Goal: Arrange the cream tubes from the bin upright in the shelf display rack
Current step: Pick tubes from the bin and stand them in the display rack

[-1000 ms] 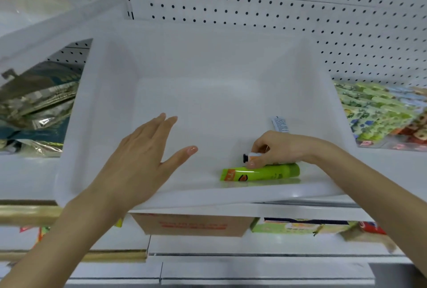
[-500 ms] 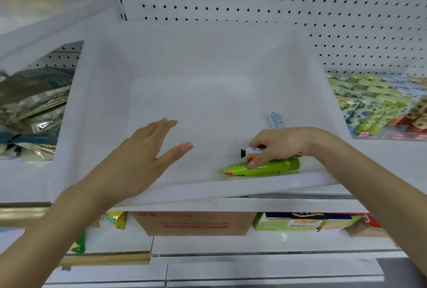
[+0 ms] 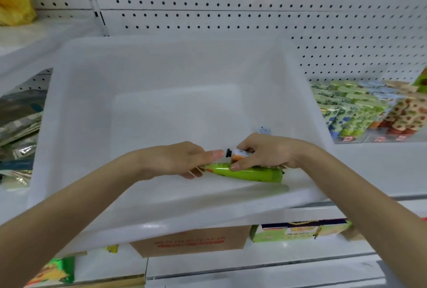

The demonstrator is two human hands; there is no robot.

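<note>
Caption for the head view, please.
In the white bin, the right hand holds an orange tube while the left hand grips the green tube.

left hand (image 3: 182, 160) pinching, right hand (image 3: 265, 153) gripping, fingers (image 3: 248, 145) curled

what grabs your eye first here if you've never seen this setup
The bright green tube stands out, held low at the near right of the big white bin by the right-hand grip, which also clasps a small orange tube with a black cap. The left-hand grip meets the green tube's flat end. Off to the right, patterned packets line the shelf.
</note>
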